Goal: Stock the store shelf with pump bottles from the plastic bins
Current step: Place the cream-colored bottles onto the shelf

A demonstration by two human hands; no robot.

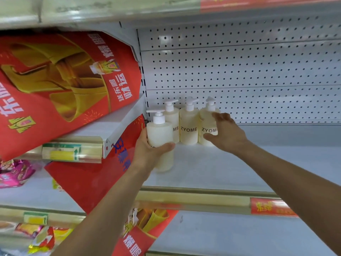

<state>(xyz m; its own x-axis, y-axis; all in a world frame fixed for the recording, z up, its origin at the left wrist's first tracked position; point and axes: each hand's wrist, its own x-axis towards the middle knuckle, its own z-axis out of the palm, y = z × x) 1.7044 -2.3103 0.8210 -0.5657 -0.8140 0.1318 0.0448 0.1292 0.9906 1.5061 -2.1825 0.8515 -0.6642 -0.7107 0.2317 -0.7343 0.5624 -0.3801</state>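
Three cream pump bottles with white pumps stand in a row at the back left of the white shelf (258,163): one (174,117) partly hidden, a middle one (189,126) marked ZYOME, and a right one (206,124). My left hand (149,150) grips a fourth cream pump bottle (159,133) in front of the row, upright, at the shelf's left end. My right hand (225,132) is around the right bottle, fingers at its shoulder and thumb by its label.
A white pegboard back panel (239,71) closes the shelf behind. Red and gold promotional signs (60,85) hang at the left, with a tilted shelf (103,130) between them. A gold price rail (193,200) runs along the front edge. Packaged goods (16,174) sit lower left.
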